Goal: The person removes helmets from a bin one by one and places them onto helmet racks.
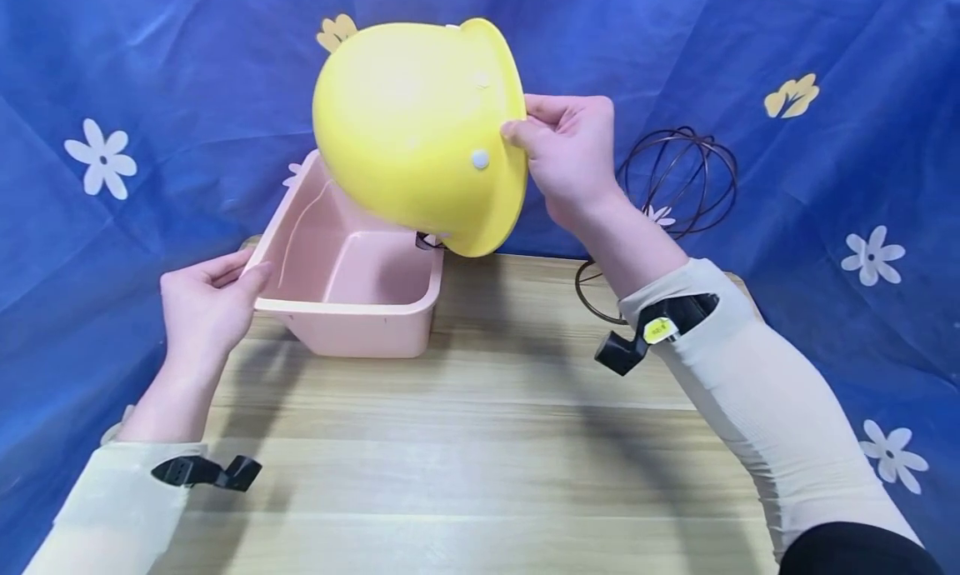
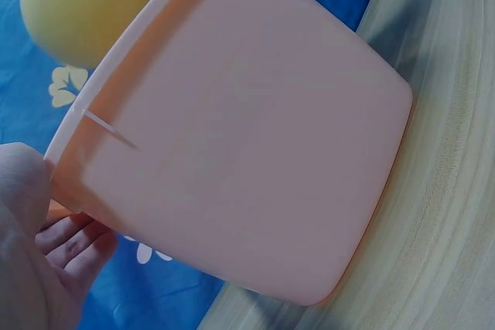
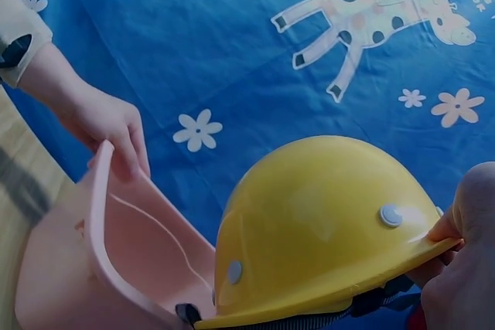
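My right hand [image 1: 573,154] pinches the brim of a yellow hard hat [image 1: 412,133], thumb on the outside and fingers behind the edge. The hat is held up on its side over the far right part of a pink plastic bin [image 1: 360,329]. Dark straps [image 3: 371,299] show under its brim in the right wrist view. My left hand [image 1: 206,308] grips the bin's near left rim corner, with the thumb over the rim. The bin stands on the wooden table, and the part of its inside that shows holds only a thin pale cord or line along one wall.
A dark wire frame [image 1: 678,179] of curved loops stands at the back right of the table [image 1: 450,458], partly behind my right forearm. A blue cloth [image 1: 825,175] with flowers hangs behind and around the table. Each wrist wears a small black camera mount [image 1: 626,350].
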A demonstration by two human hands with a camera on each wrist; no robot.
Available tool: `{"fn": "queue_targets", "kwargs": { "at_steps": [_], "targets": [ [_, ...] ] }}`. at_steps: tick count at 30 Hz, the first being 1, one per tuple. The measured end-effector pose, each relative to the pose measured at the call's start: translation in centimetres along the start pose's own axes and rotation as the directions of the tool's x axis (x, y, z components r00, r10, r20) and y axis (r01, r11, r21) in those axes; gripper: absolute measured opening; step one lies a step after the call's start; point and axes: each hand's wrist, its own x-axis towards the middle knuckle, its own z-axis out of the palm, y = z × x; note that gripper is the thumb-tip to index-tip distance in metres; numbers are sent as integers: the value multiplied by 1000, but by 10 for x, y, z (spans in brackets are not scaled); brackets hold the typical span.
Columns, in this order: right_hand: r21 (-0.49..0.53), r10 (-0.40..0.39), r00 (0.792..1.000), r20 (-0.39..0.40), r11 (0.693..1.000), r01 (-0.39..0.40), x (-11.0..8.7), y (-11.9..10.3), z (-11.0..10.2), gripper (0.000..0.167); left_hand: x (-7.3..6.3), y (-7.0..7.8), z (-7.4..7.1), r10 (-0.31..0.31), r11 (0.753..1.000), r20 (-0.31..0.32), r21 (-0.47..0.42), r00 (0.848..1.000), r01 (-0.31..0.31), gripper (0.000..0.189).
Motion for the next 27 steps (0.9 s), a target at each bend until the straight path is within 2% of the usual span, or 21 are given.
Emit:
{"fn": "queue_targets", "kwargs": {
  "at_steps": [6,10,18,27],
  "targets": [
    [-40,7,998,-58,999,-9,3,-13,-20,29,3,-1,-1,-15,1000,9,-16,1000,16,45],
    [-53,42,993,-106,997,-48,5,-21,-36,28,6,-3,-2,-14,999,12,-30,1000,14,46],
    [40,143,967,-213,990,-138,12,-23,-63,27,12,-6,-11,-44,998,10,-49,999,44,47],
    [110,164,947,-276,984,-139,14,-25,-97,26,11,-7,-16,-36,997,-10,-68,999,35,44]
  ]
}}
